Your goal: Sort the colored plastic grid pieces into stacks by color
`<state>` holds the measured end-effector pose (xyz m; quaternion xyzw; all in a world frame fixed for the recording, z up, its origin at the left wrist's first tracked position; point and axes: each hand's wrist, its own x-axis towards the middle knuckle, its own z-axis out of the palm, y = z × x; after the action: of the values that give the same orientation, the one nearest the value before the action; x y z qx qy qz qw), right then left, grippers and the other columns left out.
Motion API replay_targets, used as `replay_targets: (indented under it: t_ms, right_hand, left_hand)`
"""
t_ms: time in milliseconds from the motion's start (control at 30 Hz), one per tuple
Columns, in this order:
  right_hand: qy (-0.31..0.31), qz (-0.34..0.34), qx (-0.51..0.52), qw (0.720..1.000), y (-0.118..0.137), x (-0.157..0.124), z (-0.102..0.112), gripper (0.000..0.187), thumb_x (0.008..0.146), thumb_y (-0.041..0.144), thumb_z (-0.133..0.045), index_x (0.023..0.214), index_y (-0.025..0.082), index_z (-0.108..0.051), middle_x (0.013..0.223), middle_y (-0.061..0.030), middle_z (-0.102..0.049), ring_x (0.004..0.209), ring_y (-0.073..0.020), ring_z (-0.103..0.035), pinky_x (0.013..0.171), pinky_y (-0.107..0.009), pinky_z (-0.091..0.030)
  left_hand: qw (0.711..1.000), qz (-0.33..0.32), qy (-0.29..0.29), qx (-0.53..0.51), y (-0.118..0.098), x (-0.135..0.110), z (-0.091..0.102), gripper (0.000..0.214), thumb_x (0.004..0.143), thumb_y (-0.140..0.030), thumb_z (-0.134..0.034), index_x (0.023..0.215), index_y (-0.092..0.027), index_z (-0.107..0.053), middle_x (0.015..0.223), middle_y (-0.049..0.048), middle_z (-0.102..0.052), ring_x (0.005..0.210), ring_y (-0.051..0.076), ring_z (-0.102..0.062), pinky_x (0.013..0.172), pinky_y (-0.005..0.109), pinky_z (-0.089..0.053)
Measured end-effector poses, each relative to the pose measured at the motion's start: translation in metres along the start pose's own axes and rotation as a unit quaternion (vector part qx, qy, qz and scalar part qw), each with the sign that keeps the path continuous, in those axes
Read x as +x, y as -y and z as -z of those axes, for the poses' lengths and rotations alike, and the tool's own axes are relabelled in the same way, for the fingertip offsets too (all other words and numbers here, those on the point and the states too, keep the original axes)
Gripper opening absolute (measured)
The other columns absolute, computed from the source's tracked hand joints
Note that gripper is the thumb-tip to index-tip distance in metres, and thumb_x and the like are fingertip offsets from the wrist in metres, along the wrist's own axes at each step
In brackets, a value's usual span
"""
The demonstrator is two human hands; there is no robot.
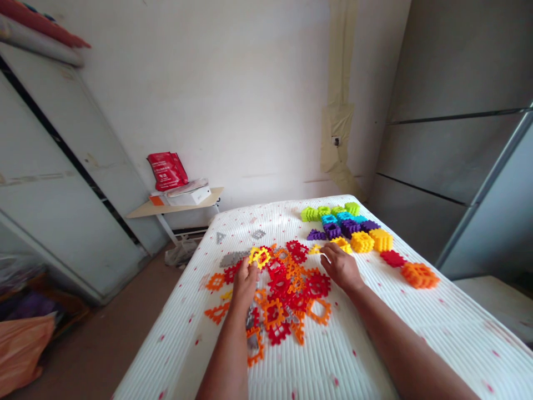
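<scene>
My left hand [245,278] pinches a yellow square building piece [260,256] with notched edges, above the far left of a loose pile of red and orange building pieces [287,286]. My right hand [342,265] is closed, its curled fingertips at a small yellow building piece [315,249], apparently triangular and partly covered by the fingers. Just beyond that hand is a yellow stack [341,244]; two more yellow stacks [362,241] continue the row to the right.
Lime green [310,214], blue [328,220] and purple stacks [332,230] stand at the far right of the white bed [175,339]. A red stack [392,258] and an orange stack [420,275] lie nearer. Grey pieces [233,259] lie left. Beyond is a small table [144,210].
</scene>
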<state>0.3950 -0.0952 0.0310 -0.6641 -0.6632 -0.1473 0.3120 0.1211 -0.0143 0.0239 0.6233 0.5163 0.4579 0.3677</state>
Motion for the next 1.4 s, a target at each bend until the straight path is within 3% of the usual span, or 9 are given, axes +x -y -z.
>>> replay_targets:
  t_ms: [233,367,467,667,833,967,1133,1400]
  right_hand:
    - [-0.033,0.027,0.053,0.998,0.011,-0.001,0.0,0.022,0.087,0.022,-0.043,0.099,0.018,-0.061,0.101,-0.0088,-0.063,0.089,-0.0165,-0.06,0.077,-0.027,-0.049]
    - [-0.061,0.081,0.107,0.989,0.032,-0.003,0.002,0.023,0.086,0.026,-0.049,0.103,0.017,-0.06,0.102,-0.0108,-0.062,0.096,-0.0189,-0.058,0.083,-0.031,-0.049]
    - [-0.061,0.111,0.144,0.981,0.05,-0.006,0.002,0.029,0.085,0.032,-0.052,0.11,0.018,-0.057,0.107,-0.0111,-0.06,0.1,-0.0199,-0.057,0.086,-0.033,-0.05]
    - [-0.049,0.119,0.159,0.979,0.083,-0.01,0.001,0.049,0.082,0.042,-0.055,0.124,0.017,-0.048,0.118,-0.0149,-0.054,0.106,-0.0246,-0.053,0.086,-0.039,-0.05]
    - [-0.037,0.099,0.128,0.986,0.095,-0.009,-0.002,0.057,0.08,0.048,-0.056,0.125,0.015,-0.047,0.115,-0.0174,-0.055,0.103,-0.0268,-0.054,0.082,-0.041,-0.051]
    - [-0.033,0.085,0.132,0.987,0.098,-0.009,-0.001,0.061,0.078,0.05,-0.057,0.126,0.014,-0.047,0.111,-0.0165,-0.056,0.099,-0.0272,-0.055,0.08,-0.04,-0.051]
    - [-0.038,0.075,0.138,0.987,0.098,-0.011,-0.002,0.058,0.081,0.039,-0.056,0.131,0.013,-0.043,0.111,-0.0158,-0.055,0.1,-0.0262,-0.053,0.082,-0.04,-0.05]
    - [-0.078,0.133,0.127,0.98,0.088,-0.013,-0.007,0.052,0.084,0.024,-0.051,0.135,0.017,-0.039,0.115,-0.0157,-0.055,0.104,-0.0251,-0.052,0.085,-0.041,-0.049]
  left_hand:
    - [0.995,-0.001,0.014,-0.101,-0.015,-0.007,0.005,0.035,0.071,-0.049,-0.057,0.081,-0.015,-0.055,0.059,0.0,-0.061,0.053,0.012,-0.054,0.055,0.024,-0.043]
    - [0.97,0.024,0.049,-0.236,-0.021,-0.011,0.003,0.035,0.066,-0.043,-0.066,0.083,-0.013,-0.059,0.065,0.0027,-0.064,0.058,0.013,-0.057,0.058,0.025,-0.043]
    - [0.955,0.031,0.091,-0.279,-0.024,-0.014,0.0,0.036,0.064,-0.039,-0.069,0.085,-0.011,-0.061,0.072,0.0046,-0.065,0.062,0.014,-0.059,0.058,0.025,-0.044]
    - [0.955,0.063,0.157,-0.246,-0.029,-0.02,-0.009,0.039,0.064,-0.044,-0.07,0.084,-0.011,-0.062,0.069,0.0036,-0.064,0.056,0.013,-0.057,0.053,0.024,-0.044]
    - [0.969,0.069,0.145,-0.186,-0.035,-0.025,-0.013,0.041,0.066,-0.05,-0.067,0.08,-0.011,-0.065,0.056,-0.0003,-0.059,0.049,0.011,-0.052,0.048,0.022,-0.041]
    - [0.974,0.073,0.141,-0.164,-0.04,-0.027,-0.012,0.045,0.064,-0.052,-0.067,0.082,-0.011,-0.067,0.059,0.001,-0.061,0.05,0.012,-0.053,0.049,0.022,-0.04]
    - [0.973,0.061,0.163,-0.154,-0.04,-0.028,-0.014,0.04,0.066,-0.052,-0.065,0.072,-0.012,-0.065,0.053,0.0004,-0.06,0.049,0.012,-0.052,0.05,0.023,-0.041]
    - [0.972,0.046,0.183,-0.14,-0.037,-0.028,-0.015,0.039,0.067,-0.053,-0.064,0.067,-0.013,-0.062,0.05,0.0019,-0.061,0.049,0.014,-0.053,0.052,0.024,-0.04]
